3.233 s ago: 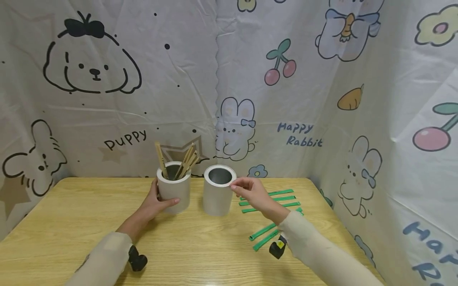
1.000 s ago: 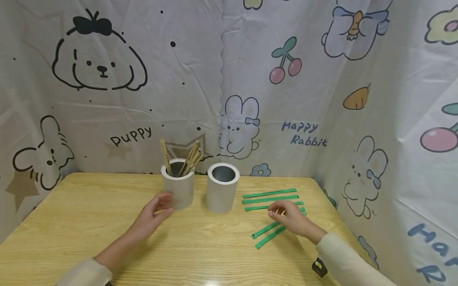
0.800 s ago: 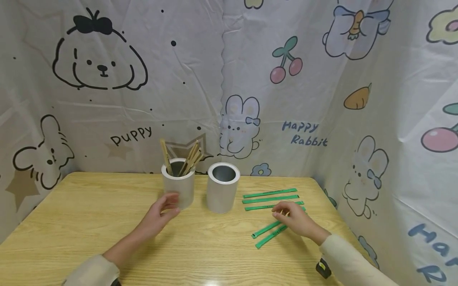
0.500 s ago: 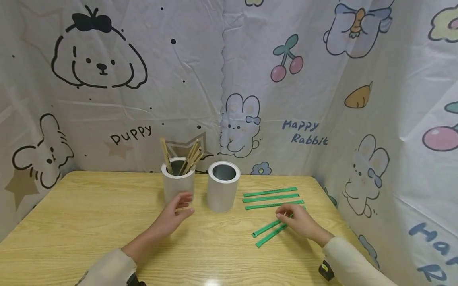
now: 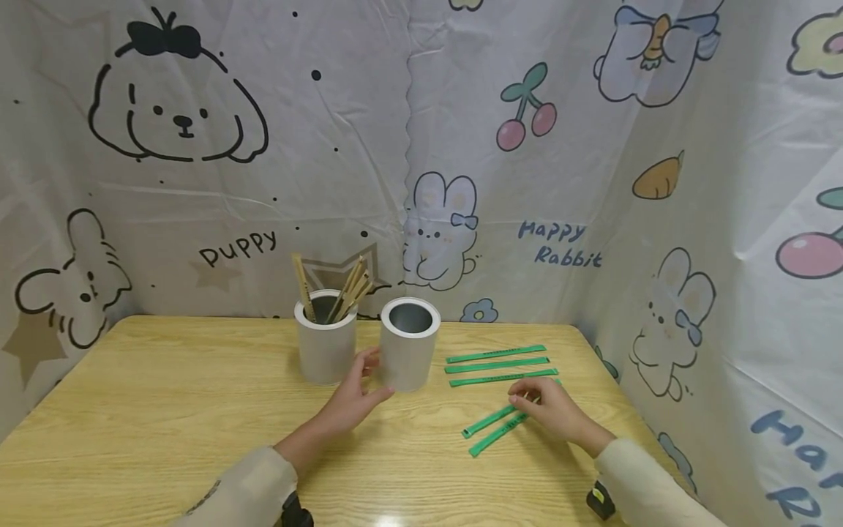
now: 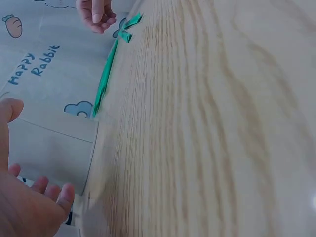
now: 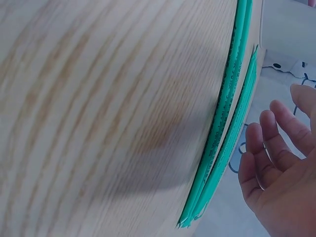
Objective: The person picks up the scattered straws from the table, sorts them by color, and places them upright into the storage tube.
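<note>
Two white cylindrical holders stand side by side toward the back of the table. The left holder (image 5: 326,355) contains several slim tan sticks (image 5: 352,293); no sticks show in the right holder (image 5: 408,359). My left hand (image 5: 349,402) is at the right holder's lower left side, thumb and fingers spread apart; whether it touches is unclear. Over the slim green packets (image 5: 490,439) hovers my right hand (image 5: 553,410), fingers loosely bent and nothing in them. In the right wrist view, a gap separates those fingers from the green packets (image 7: 222,133).
Three more green packets (image 5: 497,364) lie roughly parallel right of the holders. The wooden table (image 5: 165,410) meets a printed cloth (image 5: 329,183) at the back and right side.
My left hand has let go of the left holder and moved right to the other one. My right hand has moved from the right holder's rim to above the green packets.
</note>
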Action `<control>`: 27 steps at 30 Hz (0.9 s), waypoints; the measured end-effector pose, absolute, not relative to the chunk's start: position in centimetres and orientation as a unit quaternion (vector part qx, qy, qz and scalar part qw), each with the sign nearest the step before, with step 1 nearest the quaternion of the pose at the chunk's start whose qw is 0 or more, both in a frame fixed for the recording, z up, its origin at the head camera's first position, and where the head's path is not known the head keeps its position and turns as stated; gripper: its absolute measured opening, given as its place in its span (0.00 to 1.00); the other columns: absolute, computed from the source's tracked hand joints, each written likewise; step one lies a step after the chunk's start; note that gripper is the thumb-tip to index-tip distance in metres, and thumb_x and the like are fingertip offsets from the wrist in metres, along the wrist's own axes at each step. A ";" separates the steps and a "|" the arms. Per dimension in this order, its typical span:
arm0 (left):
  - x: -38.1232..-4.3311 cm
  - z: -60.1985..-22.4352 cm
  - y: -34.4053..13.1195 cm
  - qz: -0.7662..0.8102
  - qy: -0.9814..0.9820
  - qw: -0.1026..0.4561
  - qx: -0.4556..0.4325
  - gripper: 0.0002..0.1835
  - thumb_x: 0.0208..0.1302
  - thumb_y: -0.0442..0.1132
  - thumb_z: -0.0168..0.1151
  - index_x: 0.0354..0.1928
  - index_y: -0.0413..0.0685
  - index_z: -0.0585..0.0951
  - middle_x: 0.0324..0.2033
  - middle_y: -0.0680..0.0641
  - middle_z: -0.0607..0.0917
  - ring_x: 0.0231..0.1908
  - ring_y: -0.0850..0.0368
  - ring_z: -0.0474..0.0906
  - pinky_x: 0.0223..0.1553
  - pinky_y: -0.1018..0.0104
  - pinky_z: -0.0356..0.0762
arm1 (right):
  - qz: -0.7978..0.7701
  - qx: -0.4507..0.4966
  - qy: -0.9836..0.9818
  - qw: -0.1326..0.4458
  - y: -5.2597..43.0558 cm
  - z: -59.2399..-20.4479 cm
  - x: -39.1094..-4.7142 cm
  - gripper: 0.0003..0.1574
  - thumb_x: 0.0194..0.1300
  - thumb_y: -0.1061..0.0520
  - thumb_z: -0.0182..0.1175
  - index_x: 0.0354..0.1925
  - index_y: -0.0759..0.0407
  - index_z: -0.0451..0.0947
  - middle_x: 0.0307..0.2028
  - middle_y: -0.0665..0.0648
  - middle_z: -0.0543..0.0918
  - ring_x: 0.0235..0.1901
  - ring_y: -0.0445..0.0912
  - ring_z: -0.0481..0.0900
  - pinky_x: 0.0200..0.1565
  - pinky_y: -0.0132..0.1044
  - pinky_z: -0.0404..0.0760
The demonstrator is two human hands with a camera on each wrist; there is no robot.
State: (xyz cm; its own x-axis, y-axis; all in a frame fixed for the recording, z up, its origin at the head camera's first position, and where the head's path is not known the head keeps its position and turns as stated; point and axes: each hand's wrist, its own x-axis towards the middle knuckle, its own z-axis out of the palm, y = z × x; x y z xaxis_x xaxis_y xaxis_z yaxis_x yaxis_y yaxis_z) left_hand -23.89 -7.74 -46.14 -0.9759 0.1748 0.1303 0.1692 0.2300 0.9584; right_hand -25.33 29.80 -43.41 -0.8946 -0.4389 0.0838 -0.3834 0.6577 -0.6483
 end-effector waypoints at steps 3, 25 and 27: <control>-24.4 -46.4 -7.4 0.612 0.784 -0.011 0.106 0.42 0.66 0.35 0.67 0.76 0.43 0.54 0.71 0.29 0.63 0.71 0.28 0.60 0.66 0.29 0.64 | -0.345 -0.226 0.910 0.038 29.8 -43.4 -25.3 0.16 0.74 0.53 0.59 0.49 0.65 0.82 0.44 0.60 0.86 0.36 0.39 0.76 0.37 0.31 0.78; -29.1 -48.1 -4.9 0.631 0.769 -0.066 0.077 0.69 0.42 0.35 0.83 0.80 0.53 0.44 0.73 0.31 0.63 0.72 0.33 0.61 0.72 0.34 0.58 | -0.337 -0.222 0.914 0.034 30.1 -43.9 -25.2 0.16 0.73 0.53 0.60 0.48 0.66 0.83 0.46 0.59 0.86 0.39 0.40 0.79 0.40 0.30 0.79; -29.3 -48.3 -4.7 0.637 0.762 -0.069 0.088 0.69 0.42 0.33 0.83 0.80 0.52 0.43 0.72 0.32 0.65 0.70 0.34 0.64 0.72 0.35 0.59 | -0.337 -0.223 0.914 0.035 30.1 -43.8 -25.1 0.16 0.73 0.53 0.59 0.48 0.66 0.82 0.46 0.60 0.86 0.40 0.41 0.79 0.40 0.30 0.79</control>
State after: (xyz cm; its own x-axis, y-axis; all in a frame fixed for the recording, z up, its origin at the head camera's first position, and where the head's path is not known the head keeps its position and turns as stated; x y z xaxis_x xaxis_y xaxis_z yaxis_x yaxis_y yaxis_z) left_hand -29.26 -4.68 -48.28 -0.9749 0.0464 0.2177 0.2225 0.1722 0.9596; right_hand -25.14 30.15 -43.79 -0.8985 -0.4304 0.0862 -0.3834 0.6739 -0.6316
